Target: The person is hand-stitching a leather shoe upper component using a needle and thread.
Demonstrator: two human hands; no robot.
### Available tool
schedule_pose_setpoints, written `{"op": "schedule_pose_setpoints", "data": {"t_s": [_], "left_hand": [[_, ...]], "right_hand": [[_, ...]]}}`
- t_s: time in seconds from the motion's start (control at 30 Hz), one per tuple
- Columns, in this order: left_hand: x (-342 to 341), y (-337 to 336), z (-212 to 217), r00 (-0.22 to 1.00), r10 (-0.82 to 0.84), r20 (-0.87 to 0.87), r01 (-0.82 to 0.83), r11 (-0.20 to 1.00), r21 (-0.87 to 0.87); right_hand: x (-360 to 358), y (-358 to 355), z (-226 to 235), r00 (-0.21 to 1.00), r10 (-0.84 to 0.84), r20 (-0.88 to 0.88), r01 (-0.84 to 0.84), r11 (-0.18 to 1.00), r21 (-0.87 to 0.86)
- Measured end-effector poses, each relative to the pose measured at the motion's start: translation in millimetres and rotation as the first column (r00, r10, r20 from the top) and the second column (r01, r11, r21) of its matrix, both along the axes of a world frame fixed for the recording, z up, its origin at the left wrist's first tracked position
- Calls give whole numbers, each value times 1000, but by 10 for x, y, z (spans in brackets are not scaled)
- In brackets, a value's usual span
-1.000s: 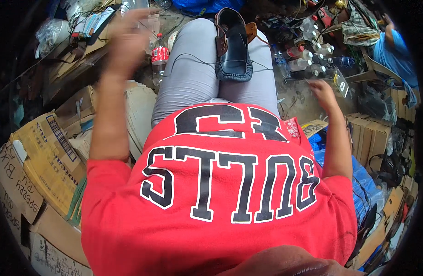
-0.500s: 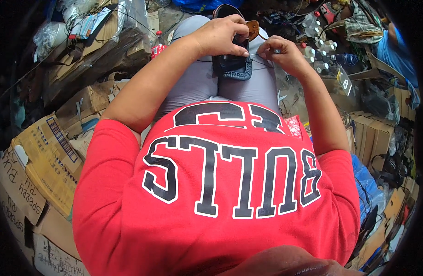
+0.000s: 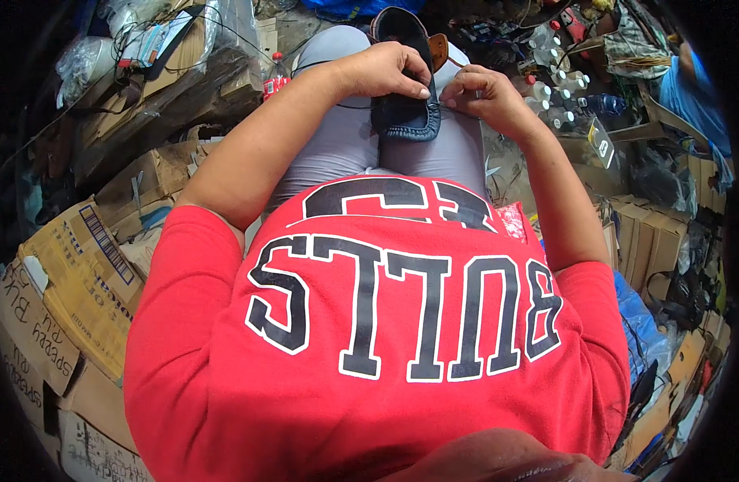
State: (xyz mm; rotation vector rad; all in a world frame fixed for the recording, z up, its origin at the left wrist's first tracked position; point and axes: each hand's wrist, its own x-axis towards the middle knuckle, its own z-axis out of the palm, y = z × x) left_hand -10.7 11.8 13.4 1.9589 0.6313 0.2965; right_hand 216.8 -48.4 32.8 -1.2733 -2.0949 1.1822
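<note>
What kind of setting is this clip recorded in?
Probably a small, cluttered shoe-repair or shoemaking workshop. A dark blue loafer lies on the seated person's lap under the left hand; small white glue-type bottles stand to the right, and flattened cardboard boxes pile up at left.

Brown cardboard boxes (image 3: 64,281) stacked lower left; more brown cartons (image 3: 651,233) at right.

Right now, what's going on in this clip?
A seated person in a red shirt works on a dark blue shoe lying along their lap, on grey trousers. The left hand lies over the shoe's upper and presses it down. The right hand is at the shoe's right edge, fingers pinched together; what they pinch is too small to tell. Cardboard boxes are stacked on the left, and small white bottles stand to the right.
</note>
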Motion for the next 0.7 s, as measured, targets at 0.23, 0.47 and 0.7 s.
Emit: {"op": "schedule_pose_setpoints", "data": {"t_s": [0.23,0.47,0.7], "left_hand": [[-50,-6,88,992,-123,-27,123,992,3],[-44,-27,174,970,-176,-166,184,982,32],[-48,-20,182,962,-202,-184,216,975,57]], "right_hand": [[-78,-169,-14,998,-52,-26,54,991,123],[-146,-266,106,988,-18,156,-28,958,286],[-354,-228,460,816,77,573,-341,865,368]]}}
